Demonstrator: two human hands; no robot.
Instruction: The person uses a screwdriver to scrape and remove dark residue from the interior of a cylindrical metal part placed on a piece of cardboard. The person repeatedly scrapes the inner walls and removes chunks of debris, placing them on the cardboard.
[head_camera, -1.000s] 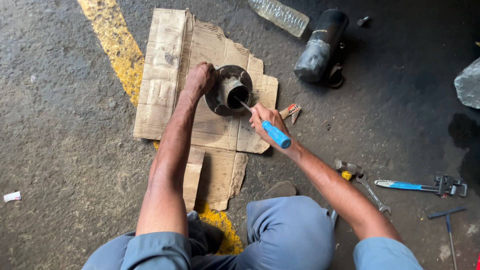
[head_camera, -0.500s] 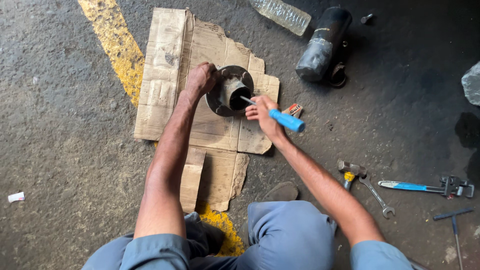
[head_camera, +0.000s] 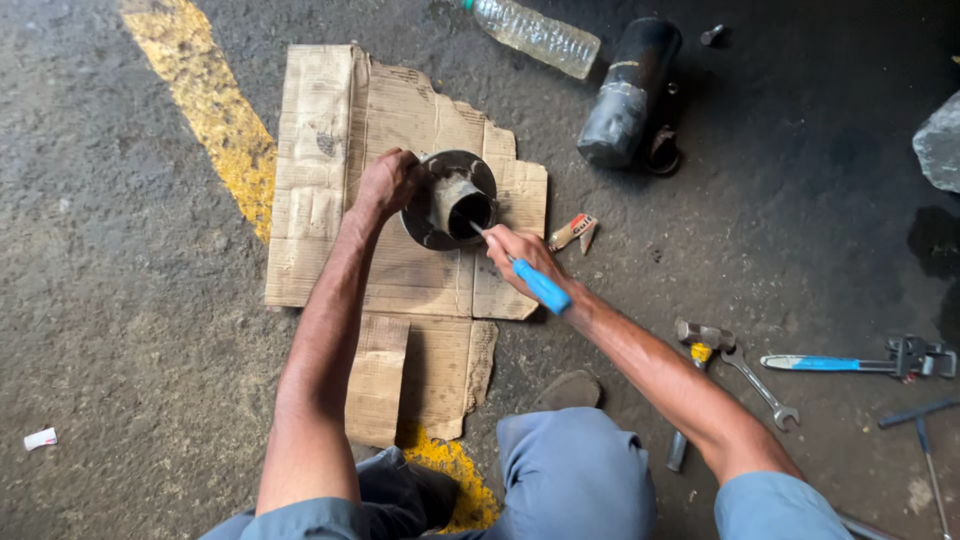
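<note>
Crouched over flattened cardboard sheet (head_camera: 400, 270) on oily concrete floor (head_camera: 120, 330), knees at btm of frame. Left hand (head_camera: 388, 183) clamped on rim of round metal hub (head_camera: 452, 200), fingers curled shut over flange edge, bracing it upright on cardboard. Right hand (head_camera: 522, 255) wrapped tight round blue-handled screwdriver (head_camera: 528, 274), fist closed on grip, blue end poking out toward wrist.

Vs. half a sec ago: handle dropped lower and closer to body, shaft now steeper, tip right at lip of hub's centre bore. Hub itself in same spot on cardboard, left hand not shifted. Reads as prying/scraping at bore edge, w/ hand re-angling for purchase; whether tip is inside bore or on rim – can't tell.

Nearby: small red-and-white packet (head_camera: 574, 232) just rt of cardboard; clear plastic bottle (head_camera: 535, 35) and black cylinder (head_camera: 628, 95) at top; hammer (head_camera: 695, 375), spanner (head_camera: 760, 385), blue-handled pipe wrench (head_camera: 865, 362) well apart to rt. Yellow floor stripe (head_camera: 205, 110) runs under cardboard.
</note>
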